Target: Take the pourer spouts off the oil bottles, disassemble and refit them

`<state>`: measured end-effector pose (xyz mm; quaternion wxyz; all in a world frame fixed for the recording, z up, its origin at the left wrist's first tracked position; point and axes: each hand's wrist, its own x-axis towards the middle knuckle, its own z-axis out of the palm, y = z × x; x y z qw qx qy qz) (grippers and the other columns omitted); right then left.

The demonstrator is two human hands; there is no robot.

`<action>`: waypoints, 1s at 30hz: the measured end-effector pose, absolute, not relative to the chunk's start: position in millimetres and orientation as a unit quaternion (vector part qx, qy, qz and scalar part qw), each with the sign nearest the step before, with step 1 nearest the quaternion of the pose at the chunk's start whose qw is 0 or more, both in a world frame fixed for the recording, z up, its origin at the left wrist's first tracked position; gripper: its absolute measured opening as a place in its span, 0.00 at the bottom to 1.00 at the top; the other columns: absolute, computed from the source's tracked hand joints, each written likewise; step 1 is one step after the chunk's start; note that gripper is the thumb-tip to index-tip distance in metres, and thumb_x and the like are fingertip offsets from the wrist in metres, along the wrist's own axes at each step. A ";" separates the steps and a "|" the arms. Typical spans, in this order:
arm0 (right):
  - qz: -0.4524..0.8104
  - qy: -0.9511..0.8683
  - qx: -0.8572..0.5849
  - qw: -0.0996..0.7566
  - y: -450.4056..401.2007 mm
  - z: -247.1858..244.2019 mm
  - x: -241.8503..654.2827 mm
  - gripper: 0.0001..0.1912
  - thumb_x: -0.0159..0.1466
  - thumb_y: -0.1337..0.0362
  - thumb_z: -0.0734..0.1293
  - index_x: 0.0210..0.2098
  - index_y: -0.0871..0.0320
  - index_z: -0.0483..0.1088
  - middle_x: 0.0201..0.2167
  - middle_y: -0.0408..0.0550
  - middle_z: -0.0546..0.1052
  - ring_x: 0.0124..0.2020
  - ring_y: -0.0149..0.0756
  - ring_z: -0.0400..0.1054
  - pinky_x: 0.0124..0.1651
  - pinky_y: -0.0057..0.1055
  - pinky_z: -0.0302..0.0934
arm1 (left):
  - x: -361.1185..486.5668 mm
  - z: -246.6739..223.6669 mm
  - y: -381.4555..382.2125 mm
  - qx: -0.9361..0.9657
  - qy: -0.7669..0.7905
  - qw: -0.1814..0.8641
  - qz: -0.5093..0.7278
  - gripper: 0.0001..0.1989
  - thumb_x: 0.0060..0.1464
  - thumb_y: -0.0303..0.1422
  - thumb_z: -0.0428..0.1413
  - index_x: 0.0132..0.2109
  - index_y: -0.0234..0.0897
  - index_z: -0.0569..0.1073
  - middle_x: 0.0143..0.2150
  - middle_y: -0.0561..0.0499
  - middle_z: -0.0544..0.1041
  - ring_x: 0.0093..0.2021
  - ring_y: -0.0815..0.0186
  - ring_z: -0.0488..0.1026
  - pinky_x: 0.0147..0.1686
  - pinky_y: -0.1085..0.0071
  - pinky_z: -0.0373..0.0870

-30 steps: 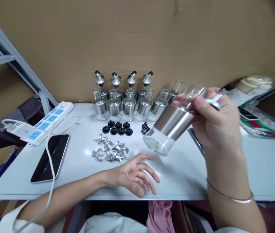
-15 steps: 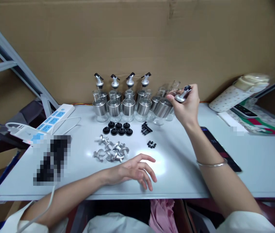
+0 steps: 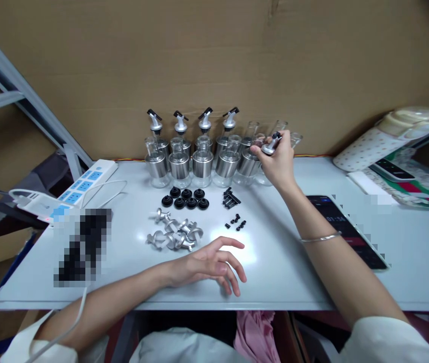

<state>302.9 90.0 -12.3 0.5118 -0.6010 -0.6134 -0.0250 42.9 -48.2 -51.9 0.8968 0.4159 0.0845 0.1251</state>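
Note:
My right hand (image 3: 279, 159) is closed around a silver pourer spout with a black lever (image 3: 271, 145). It hovers before the right-hand glass bottles with steel bands (image 3: 248, 162) and partly hides them; whether it touches a bottle I cannot tell. My left hand (image 3: 210, 267) rests near the table's front edge, fingers loosely spread and nothing in them. Just beyond it lie a heap of silver spout bodies (image 3: 176, 233), black round stoppers (image 3: 185, 198), black levers (image 3: 231, 198) and small black pieces (image 3: 236, 222). Bottles fitted with pourers (image 3: 204, 123) stand in the back row.
A phone showing a timer (image 3: 345, 229) lies under my right forearm. A spotted flask (image 3: 373, 143) leans at the right. On the left are a power strip (image 3: 85, 182), a white cable and a blurred dark object (image 3: 85, 244). Cardboard (image 3: 123, 65) closes off the back.
My right hand has moved left with the spout, closer to the bottles, and the bottles at far right show more. The left hand has barely moved. The view has shifted slightly.

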 end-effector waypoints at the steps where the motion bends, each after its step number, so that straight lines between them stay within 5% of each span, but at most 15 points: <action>1: -0.024 -0.616 -0.602 0.507 90.1 -11.9 303.4 0.22 0.60 0.51 0.66 0.46 0.56 0.58 0.39 0.55 0.74 0.41 0.47 0.72 0.45 0.46 0.63 | 42.8 -51.6 -48.1 0.414 0.087 0.898 0.124 0.30 0.50 0.42 0.62 0.57 0.42 0.61 0.42 0.47 0.73 0.37 0.63 0.76 0.38 0.64 0.66; 7: -0.110 -0.610 -0.582 0.527 64.5 0.4 289.3 0.20 0.63 0.50 0.61 0.48 0.54 0.58 0.48 0.59 0.65 0.52 0.51 0.62 0.53 0.51 0.57 | 43.5 -48.7 -51.1 0.410 0.109 0.893 0.152 0.29 0.48 0.42 0.64 0.54 0.41 0.64 0.42 0.47 0.72 0.37 0.63 0.76 0.38 0.66 0.67; 12: -0.011 -0.693 -0.467 0.550 9.0 5.1 244.9 0.13 0.68 0.53 0.51 0.40 0.52 0.60 0.39 0.51 0.61 0.45 0.44 0.62 0.49 0.47 0.59 | 42.2 -33.8 -52.3 0.403 0.143 0.868 0.252 0.25 0.52 0.40 0.61 0.55 0.45 0.62 0.47 0.47 0.70 0.42 0.60 0.76 0.43 0.62 0.69; 17: 0.180 -0.803 -0.377 0.425 -25.8 -0.8 210.1 0.08 0.66 0.59 0.60 0.37 0.55 0.67 0.34 0.47 0.62 0.38 0.37 0.62 0.41 0.37 0.62 | 37.1 -20.8 -41.0 0.425 0.226 0.794 0.371 0.26 0.52 0.39 0.62 0.56 0.49 0.61 0.53 0.48 0.66 0.44 0.61 0.74 0.44 0.63 0.71; 20: 0.235 -0.827 -0.342 0.380 -27.9 -2.2 209.2 0.09 0.66 0.61 0.62 0.43 0.56 0.71 0.32 0.46 0.65 0.35 0.35 0.63 0.38 0.33 0.62 | 34.9 -20.8 -35.9 0.492 0.272 0.730 0.388 0.23 0.51 0.38 0.63 0.52 0.44 0.64 0.49 0.49 0.67 0.36 0.69 0.73 0.39 0.69 0.71; 26: 0.273 -0.821 -0.357 0.351 -16.5 3.5 235.5 0.13 0.67 0.63 0.62 0.47 0.59 0.72 0.33 0.47 0.73 0.31 0.32 0.66 0.37 0.31 0.62 | 34.0 -19.4 -36.3 0.547 0.294 0.684 0.383 0.17 0.56 0.41 0.57 0.48 0.39 0.66 0.40 0.52 0.69 0.27 0.73 0.70 0.30 0.72 0.65; 30: 0.202 -0.881 -0.383 0.191 -11.5 -0.4 245.8 0.09 0.63 0.72 0.64 0.38 0.60 0.77 0.32 0.50 0.73 0.34 0.35 0.66 0.39 0.32 0.60 | 33.4 -17.8 -34.2 0.499 0.321 0.678 0.433 0.14 0.55 0.40 0.54 0.46 0.38 0.66 0.37 0.54 0.69 0.23 0.73 0.68 0.26 0.72 0.61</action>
